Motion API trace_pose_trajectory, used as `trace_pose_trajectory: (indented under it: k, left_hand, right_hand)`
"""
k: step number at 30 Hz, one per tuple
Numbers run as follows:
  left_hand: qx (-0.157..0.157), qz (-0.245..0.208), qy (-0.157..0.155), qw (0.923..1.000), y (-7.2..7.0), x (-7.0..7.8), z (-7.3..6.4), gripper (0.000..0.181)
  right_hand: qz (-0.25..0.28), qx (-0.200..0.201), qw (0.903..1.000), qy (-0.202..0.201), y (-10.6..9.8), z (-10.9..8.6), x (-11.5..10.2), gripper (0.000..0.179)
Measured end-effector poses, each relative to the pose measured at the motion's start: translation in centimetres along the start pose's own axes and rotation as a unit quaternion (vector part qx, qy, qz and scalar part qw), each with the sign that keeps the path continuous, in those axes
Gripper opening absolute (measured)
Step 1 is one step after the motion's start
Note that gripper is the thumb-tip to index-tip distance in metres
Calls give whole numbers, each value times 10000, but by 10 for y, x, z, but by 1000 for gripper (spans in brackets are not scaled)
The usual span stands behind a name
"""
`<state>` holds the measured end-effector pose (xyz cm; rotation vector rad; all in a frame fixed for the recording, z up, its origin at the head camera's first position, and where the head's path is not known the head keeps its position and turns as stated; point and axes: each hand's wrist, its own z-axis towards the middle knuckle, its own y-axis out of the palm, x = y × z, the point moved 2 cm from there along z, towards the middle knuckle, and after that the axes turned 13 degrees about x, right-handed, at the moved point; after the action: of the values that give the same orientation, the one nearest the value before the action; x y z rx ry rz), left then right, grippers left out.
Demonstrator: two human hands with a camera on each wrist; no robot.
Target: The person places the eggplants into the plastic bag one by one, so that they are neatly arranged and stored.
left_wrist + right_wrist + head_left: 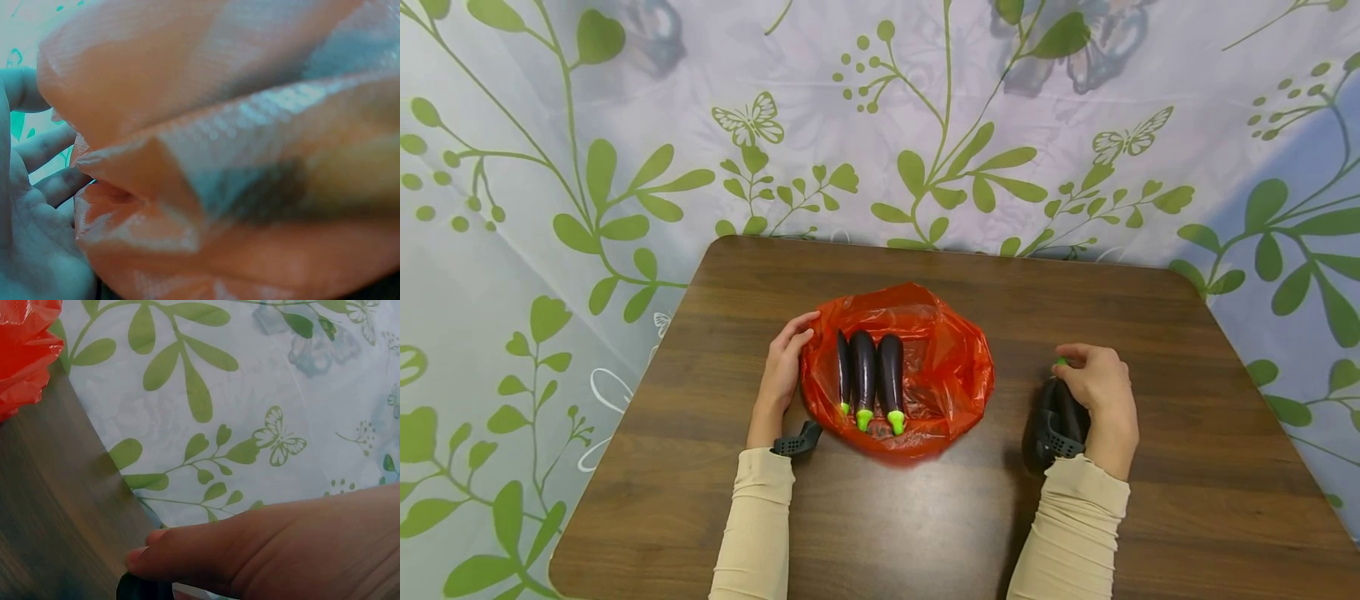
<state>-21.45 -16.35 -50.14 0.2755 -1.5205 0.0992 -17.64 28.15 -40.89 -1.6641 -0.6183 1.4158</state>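
A red plastic bag (pixel 958 375) lies spread wide on the table, with three dark purple eggplants (pixel 865 375) side by side inside, their green stem ends toward me. My left hand (pixel 782 367) touches the bag's left rim. In the left wrist view, its extended fingers (pixel 47 147) meet the crinkled film, which fills most of that view. To the right of the bag, my right hand (pixel 1097 387) pinches another eggplant (pixel 1072 408) near its green end. The wrist camera and fingers partly cover it; whether a second lies beside it I cannot tell.
The brown wooden table (pixel 1195 450) reaches back to a hanging cloth (pixel 820 75) printed with green leaves and butterflies. A black camera (pixel 797 439) is strapped to the left wrist, another (pixel 1063 446) to the right.
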Motion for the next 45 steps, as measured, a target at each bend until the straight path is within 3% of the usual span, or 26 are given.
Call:
trace_pose_trajectory:
  k: [16, 32, 45]
  left_hand:
    - [-4, 60, 5, 10000, 0, -1, 0, 40]
    - [-16, 22, -7, 10000, 0, -1, 0, 40]
    - [14, -80, -10, 10000, 0, -1, 1, 39]
  right_hand:
    - [393, 800, 9955, -321, -8, -4, -15, 40]
    - [772, 1221, 9881, -537, -18, -11, -30, 42]
    - [1139, 1518, 9812, -344, -18, -13, -45, 43]
